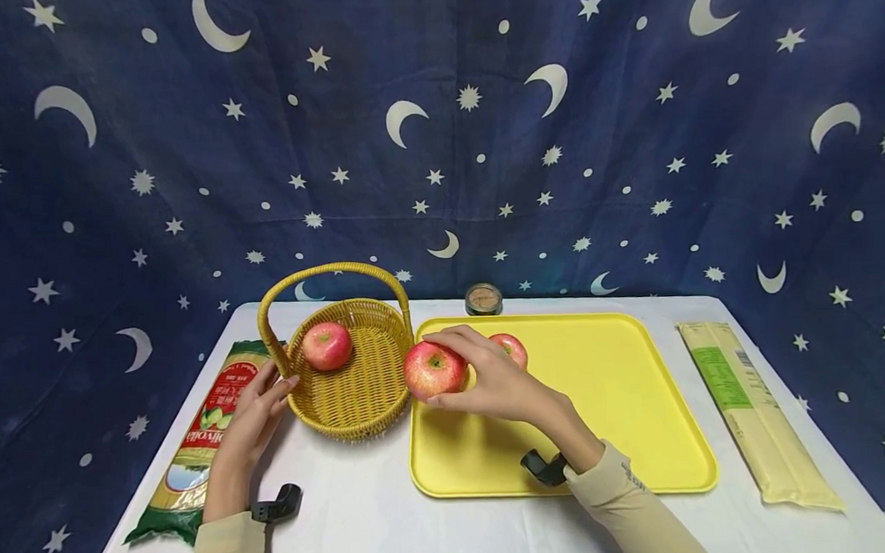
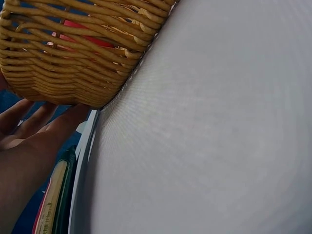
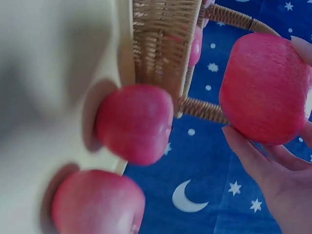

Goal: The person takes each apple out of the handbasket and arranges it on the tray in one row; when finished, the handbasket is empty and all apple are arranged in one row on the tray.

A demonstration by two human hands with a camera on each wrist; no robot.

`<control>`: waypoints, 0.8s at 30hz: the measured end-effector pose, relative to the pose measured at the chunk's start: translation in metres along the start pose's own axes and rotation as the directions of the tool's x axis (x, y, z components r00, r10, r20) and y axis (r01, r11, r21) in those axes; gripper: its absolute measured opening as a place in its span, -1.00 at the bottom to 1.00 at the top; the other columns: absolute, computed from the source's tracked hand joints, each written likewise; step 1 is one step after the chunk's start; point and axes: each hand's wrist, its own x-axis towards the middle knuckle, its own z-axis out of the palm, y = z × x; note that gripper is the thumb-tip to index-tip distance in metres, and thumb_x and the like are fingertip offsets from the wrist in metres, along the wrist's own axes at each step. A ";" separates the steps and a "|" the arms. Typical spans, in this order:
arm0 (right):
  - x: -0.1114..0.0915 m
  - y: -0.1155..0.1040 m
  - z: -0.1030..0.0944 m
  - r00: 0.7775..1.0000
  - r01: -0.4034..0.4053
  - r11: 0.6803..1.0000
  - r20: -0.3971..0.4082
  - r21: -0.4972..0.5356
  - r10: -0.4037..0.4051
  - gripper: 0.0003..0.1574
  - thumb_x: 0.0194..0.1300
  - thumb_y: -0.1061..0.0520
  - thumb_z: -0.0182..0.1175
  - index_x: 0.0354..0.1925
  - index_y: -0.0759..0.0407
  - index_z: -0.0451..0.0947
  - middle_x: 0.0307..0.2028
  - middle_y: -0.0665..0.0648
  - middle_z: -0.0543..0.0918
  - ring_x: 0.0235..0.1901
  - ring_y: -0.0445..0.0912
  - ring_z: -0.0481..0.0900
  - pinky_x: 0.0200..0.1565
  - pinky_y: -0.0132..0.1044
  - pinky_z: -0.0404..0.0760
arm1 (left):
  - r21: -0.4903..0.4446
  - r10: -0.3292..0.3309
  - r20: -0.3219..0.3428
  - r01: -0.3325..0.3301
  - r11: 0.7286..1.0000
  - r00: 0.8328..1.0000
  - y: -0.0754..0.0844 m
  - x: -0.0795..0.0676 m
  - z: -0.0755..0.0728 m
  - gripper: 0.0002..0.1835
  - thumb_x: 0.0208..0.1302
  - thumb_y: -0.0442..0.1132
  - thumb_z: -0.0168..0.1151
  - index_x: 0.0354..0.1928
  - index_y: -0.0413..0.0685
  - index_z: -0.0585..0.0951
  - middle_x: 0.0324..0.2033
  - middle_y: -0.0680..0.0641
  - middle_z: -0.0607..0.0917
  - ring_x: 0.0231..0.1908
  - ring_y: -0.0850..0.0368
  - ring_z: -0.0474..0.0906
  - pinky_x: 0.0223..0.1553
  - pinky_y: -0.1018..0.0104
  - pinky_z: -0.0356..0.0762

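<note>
My right hand (image 1: 496,378) grips a red apple (image 1: 434,370), thumb and fingers on its opposite sides, above the left edge of the yellow tray (image 1: 607,401). Two more apples sit on that tray; the right wrist view shows a nearer apple (image 3: 109,202) and a farther apple (image 3: 136,124), partly hidden by my hand in the head view. To the left stands a wicker basket (image 1: 351,398) with its handle upright and one apple (image 1: 328,346) inside. My left hand (image 1: 251,420) touches the basket's left side near the handle's foot, its fingers extended along the weave (image 2: 73,63).
A red and green pasta packet (image 1: 213,414) lies left of the basket, partly under my left forearm. Behind the tray is a small round lidded jar (image 1: 484,298). A long pale packet with a green label (image 1: 753,415) lies at the right of the white table (image 1: 365,514).
</note>
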 end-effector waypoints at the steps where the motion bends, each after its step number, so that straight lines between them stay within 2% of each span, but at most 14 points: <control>1: -0.002 0.001 -0.003 1.000 0.005 1.000 -0.006 -0.002 -0.005 -0.09 0.07 -0.10 0.58 0.36 -0.05 0.50 0.24 -0.02 0.53 0.18 -0.11 0.54 0.18 -0.03 0.63 | 0.002 0.001 -0.001 -0.001 1.000 1.000 0.000 0.000 0.000 -0.16 0.55 -0.19 0.10 0.67 0.00 -0.11 0.65 -0.18 -0.12 0.57 -0.21 -0.03 0.12 0.64 0.48; 5: -0.009 0.010 -0.013 0.999 -0.002 1.000 -0.037 -0.021 0.001 -0.09 0.05 -0.09 0.61 0.34 -0.03 0.52 0.21 -0.02 0.55 0.15 -0.10 0.55 0.18 -0.03 0.63 | 0.002 0.001 -0.005 -0.001 1.000 1.000 0.000 -0.001 0.000 -0.17 0.55 -0.19 0.10 0.67 0.02 -0.11 0.65 -0.17 -0.12 0.58 -0.21 -0.04 0.12 0.64 0.48; 10: -0.022 0.022 -0.026 0.996 -0.051 0.999 -0.080 -0.009 0.050 -0.08 0.02 -0.09 0.64 0.32 -0.02 0.54 0.19 -0.03 0.58 0.15 -0.09 0.58 0.17 -0.07 0.66 | 0.000 -0.003 -0.006 0.003 1.000 1.000 -0.001 -0.001 0.001 -0.16 0.56 -0.19 0.10 0.67 0.01 -0.12 0.65 -0.18 -0.13 0.58 -0.21 -0.04 0.12 0.64 0.48; 15: -0.037 0.035 -0.038 0.991 -0.076 0.997 -0.113 -0.012 0.074 -0.06 0.01 -0.08 0.65 0.32 0.01 0.52 0.21 0.01 0.58 0.16 -0.07 0.59 0.10 -0.12 0.71 | 0.001 0.004 -0.001 -0.004 1.000 1.000 -0.001 -0.001 0.001 -0.17 0.56 -0.20 0.09 0.67 -0.02 -0.11 0.65 -0.20 -0.11 0.56 -0.17 0.01 0.13 0.63 0.49; 20: -0.050 0.046 -0.051 0.984 -0.121 0.992 -0.133 -0.027 0.116 -0.03 0.01 -0.08 0.65 0.34 0.05 0.49 0.23 0.05 0.58 0.15 -0.03 0.60 0.07 -0.06 0.73 | 0.012 0.014 0.006 -0.014 1.000 1.000 -0.001 -0.001 0.000 -0.18 0.57 -0.18 0.09 0.67 -0.03 -0.11 0.64 -0.21 -0.09 0.55 -0.12 0.05 0.13 0.64 0.48; 24: -0.062 0.054 -0.062 0.974 -0.180 0.983 -0.149 -0.046 0.172 0.01 0.01 -0.07 0.65 0.37 0.09 0.47 0.25 0.10 0.57 0.17 0.02 0.59 0.07 -0.01 0.72 | 0.015 0.007 0.013 -0.007 1.000 1.000 0.000 -0.002 0.001 -0.18 0.57 -0.17 0.08 0.67 -0.01 -0.12 0.64 -0.20 -0.09 0.56 -0.15 -0.01 0.13 0.65 0.46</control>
